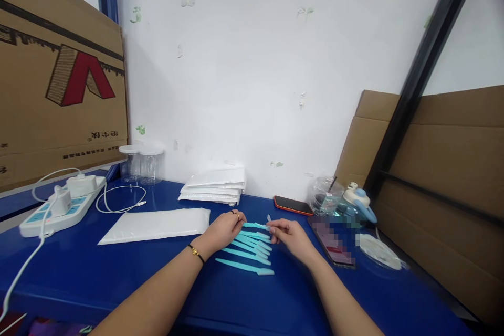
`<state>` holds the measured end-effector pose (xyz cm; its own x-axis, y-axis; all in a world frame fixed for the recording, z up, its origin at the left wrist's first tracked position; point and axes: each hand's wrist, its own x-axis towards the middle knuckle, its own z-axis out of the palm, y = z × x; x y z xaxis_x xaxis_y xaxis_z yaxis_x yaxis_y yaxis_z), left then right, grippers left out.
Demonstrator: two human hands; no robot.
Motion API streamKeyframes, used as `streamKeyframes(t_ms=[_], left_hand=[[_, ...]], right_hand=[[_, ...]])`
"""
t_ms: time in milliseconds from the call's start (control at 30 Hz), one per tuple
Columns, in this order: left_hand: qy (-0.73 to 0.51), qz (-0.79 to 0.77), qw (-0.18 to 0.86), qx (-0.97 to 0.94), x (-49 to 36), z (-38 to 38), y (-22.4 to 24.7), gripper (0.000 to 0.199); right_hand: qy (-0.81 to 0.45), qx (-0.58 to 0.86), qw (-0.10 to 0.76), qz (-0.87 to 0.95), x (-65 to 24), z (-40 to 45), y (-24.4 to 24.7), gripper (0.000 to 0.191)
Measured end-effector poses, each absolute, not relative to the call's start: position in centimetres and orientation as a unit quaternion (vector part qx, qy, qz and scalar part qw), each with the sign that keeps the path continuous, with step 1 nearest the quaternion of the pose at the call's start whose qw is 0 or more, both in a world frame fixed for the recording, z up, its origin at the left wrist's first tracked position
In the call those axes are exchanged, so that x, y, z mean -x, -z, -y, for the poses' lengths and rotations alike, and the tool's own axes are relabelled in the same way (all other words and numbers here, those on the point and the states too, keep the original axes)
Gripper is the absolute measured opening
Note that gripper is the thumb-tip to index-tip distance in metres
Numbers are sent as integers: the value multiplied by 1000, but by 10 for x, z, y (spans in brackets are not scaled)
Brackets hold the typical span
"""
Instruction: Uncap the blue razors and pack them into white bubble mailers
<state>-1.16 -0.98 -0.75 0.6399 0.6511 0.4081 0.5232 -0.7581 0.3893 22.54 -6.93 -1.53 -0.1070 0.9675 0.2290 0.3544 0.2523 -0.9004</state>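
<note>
Between both hands lies a turquoise eyebrow razor [255, 226], the farthest of a row of several. My left hand [223, 232], with a ring and a dark bracelet, is closed on its left end. The fingertips of my right hand [292, 238] pinch near its right end, where a small translucent piece [269, 218] sticks up. Whether that piece is a blade cap I cannot tell. Several more turquoise eyebrow razors [252, 256] fan out on the blue table below the hands. The nearest loose razor [244, 266] lies slightly apart, its wider end to the right.
A white padded envelope [155, 224] lies left of my hands, with an envelope stack [214, 184] behind. Further left are clear jars [151, 165] and a power strip [84, 202]. Phones [293, 205], a teal bottle [356, 202] and a clear plastic cup [325, 197] sit right.
</note>
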Motion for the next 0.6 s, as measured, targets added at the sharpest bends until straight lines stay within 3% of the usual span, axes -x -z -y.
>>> streamKeyframes(t_ms=[233,433,600], left_hand=[[-245,-307,192,-899,7,13,10,25],[-253,-377,121,-883,10,4,11,27],[-211,-471,85,-852,11,-14,18,25]], right_hand=[[-359,499,413,672,-220,72,14,38],[-122,637,369,666,-246,61,16,33],[-89,685,309,653,-247,30,20,19]])
